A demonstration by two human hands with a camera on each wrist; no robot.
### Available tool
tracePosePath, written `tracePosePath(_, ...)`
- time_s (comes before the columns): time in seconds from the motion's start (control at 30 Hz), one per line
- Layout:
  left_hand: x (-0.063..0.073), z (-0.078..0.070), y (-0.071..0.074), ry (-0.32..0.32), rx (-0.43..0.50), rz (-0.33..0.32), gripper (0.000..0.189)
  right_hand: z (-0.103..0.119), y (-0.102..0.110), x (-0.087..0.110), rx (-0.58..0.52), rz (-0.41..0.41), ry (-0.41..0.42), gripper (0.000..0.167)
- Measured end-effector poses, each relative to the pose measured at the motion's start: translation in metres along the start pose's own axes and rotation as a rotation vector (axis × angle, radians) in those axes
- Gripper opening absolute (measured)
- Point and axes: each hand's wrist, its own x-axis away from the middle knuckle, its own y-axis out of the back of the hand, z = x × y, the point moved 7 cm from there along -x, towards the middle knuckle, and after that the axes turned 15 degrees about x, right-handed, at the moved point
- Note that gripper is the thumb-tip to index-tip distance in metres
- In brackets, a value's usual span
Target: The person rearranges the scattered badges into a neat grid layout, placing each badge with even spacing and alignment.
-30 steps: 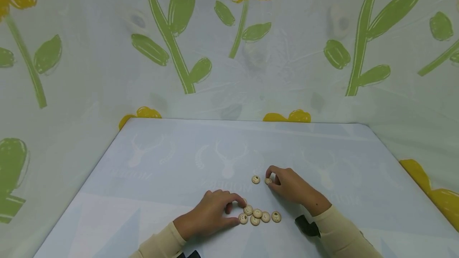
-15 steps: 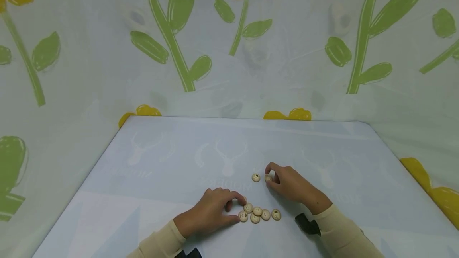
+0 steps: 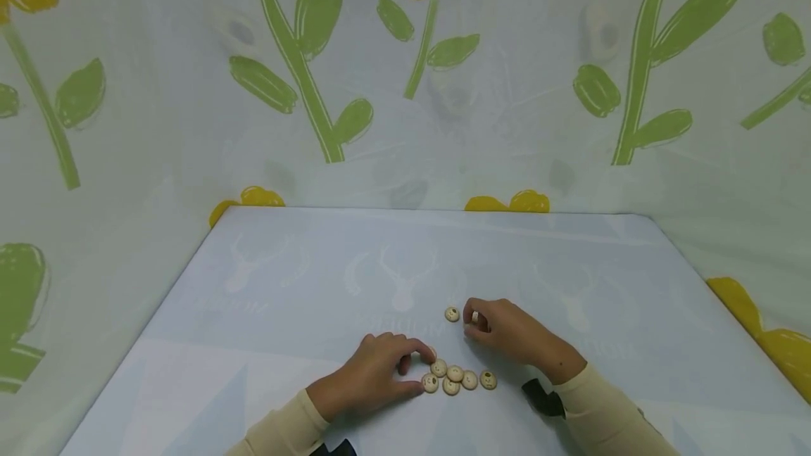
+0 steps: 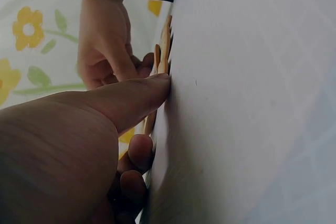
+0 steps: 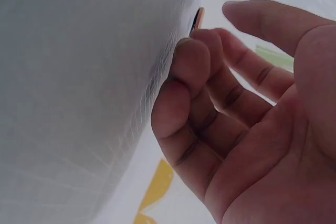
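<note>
In the head view, several small round wooden buttons (image 3: 455, 374) lie in a loose cluster on the table. My left hand (image 3: 370, 375) rests at the cluster's left side, thumb tip touching one button (image 3: 429, 382) and index fingertip over another at the top. The thumb stretches nearly straight along the table in the left wrist view. Farther back, my right hand (image 3: 510, 329) hovers around a single button (image 3: 475, 317), which shows through the gap between thumb and index. The right wrist view has the thumb apart from the bent fingers. Left of that hand lies another button (image 3: 452, 314).
The white table (image 3: 304, 266) has faint deer-head prints. A hanging cloth (image 3: 507, 125) with yellow flowers and green leaves surrounds its back and sides. A dark strap (image 3: 543, 397) sits at my right sleeve.
My right thumb and index, earlier pinching the button, have come off it and shifted slightly left and nearer. The left hand and the cluster look the same.
</note>
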Motion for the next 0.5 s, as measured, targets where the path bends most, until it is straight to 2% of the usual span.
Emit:
tracePosePath(0.17, 0.0, -0.001, 0.0, -0.001, 0.006, -0.001, 0.032, 0.008, 0.0, 0.004, -0.005, 0.044, 0.057, 0.009)
tracePosePath(0.5, 0.0, 0.0, 0.0, -0.002, -0.029, -0.017, 0.023, 0.028, -0.002, 0.013, -0.088, 0.137, 0.271, 0.007)
